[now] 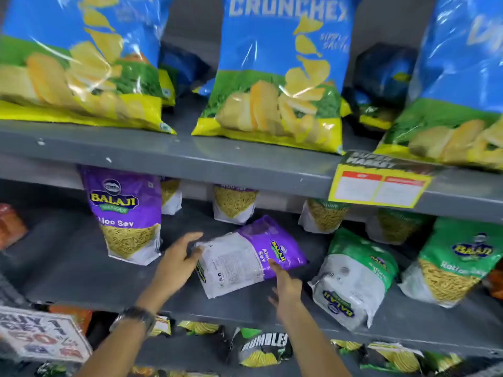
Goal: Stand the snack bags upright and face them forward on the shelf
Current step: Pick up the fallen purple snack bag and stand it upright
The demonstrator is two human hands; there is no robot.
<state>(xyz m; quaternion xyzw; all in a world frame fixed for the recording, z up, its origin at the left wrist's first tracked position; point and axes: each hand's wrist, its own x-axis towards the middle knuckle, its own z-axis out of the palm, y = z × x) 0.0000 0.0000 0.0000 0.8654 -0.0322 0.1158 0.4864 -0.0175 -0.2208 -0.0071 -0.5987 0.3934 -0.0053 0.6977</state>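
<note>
Purple bag (250, 254) lies flat — left hand (177, 259), right hand (285, 287) touching.

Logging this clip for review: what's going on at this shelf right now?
A person is tidying snack bags on the middle shelf. Both hands are at a purple Aloo Sev bag lying flat, back side up: left hand at its bottom edge, right hand touching its front edge. Another purple bag already stands upright, facing forward.

one head-worn view faced the grey middle shelf (81, 268) close up, looking forward and slightly down; both forearms entered from the bottom of the frame.
</note>
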